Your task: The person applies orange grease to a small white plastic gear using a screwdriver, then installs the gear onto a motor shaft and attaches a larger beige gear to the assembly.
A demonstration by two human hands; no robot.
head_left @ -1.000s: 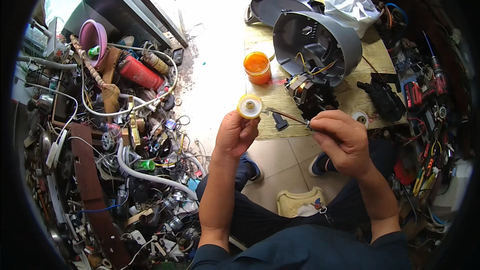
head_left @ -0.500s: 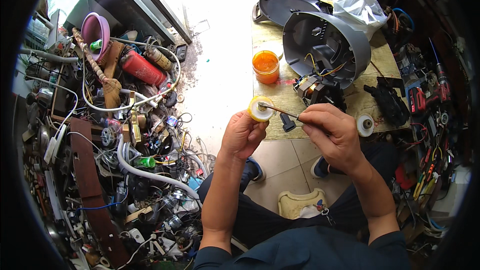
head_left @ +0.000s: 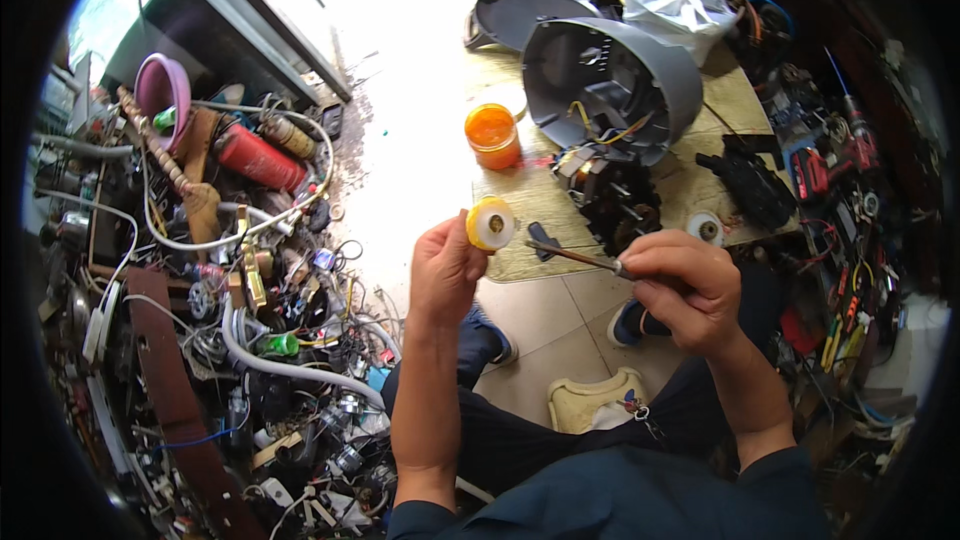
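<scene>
White plastic wheel with a yellow-coated rim point(head_left: 491, 223): held up at the near left of the table, its round face and brown centre turned toward the right hand.
Table: a worn, pale wooden top point(head_left: 520, 200) beyond the person's knees.
Housing: a large, dark grey, rounded plastic shell point(head_left: 680, 80) lying open on the table, thin yellow wires inside.
Motor: a black and copper-coloured metal assembly point(head_left: 610, 195) in front of the shell's opening.
Left hand: the hand point(head_left: 445, 265) pinches the wheel between thumb and fingers.
Right hand: the hand point(head_left: 690, 290) pinches the near end of a rod, thumb against fingertips.
Jar: a squat, see-through jar with orange contents point(head_left: 492, 137), left of the motor.
Rod: thin, brownish and straight point(head_left: 570, 253), pointing left; its tip is near the wheel but apart from it.
Second wheel: white, round, with a dark hub point(head_left: 706, 230), just beyond the right hand.
Step in hand: apparently work on the wheel with the rod.
Next move: touching the wheel again would call for a steady left pinch and careful aim of the tip.
</scene>
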